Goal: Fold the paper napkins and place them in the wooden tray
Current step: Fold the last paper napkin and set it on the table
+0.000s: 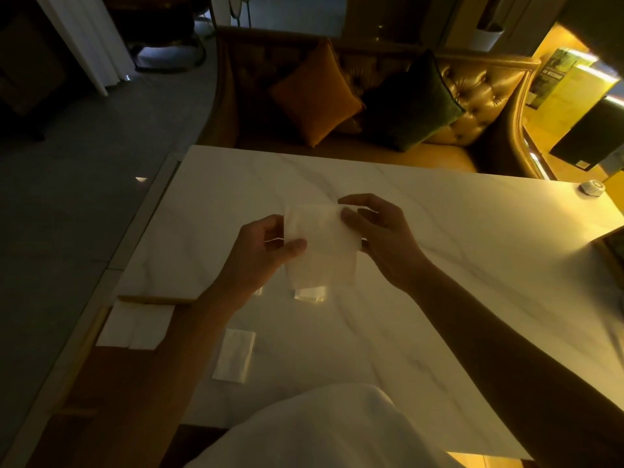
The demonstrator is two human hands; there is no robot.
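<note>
A white paper napkin (320,231) is held above the marble table (439,265), its upper half folded over and a thinner layer hanging below. My left hand (263,251) pinches its lower left corner with thumb on top. My right hand (378,231) pinches its upper right edge. The wooden tray (98,319) sits at the table's left edge, partly behind my left forearm, with folded white napkins (135,327) lying in it. Another folded napkin (234,356) lies flat on the table near me.
A tufted sofa (479,92) with an orange cushion (315,92) and a dark green cushion (412,103) stands beyond the table's far edge. A small round object (591,188) rests at the far right corner. Dark floor lies to the left.
</note>
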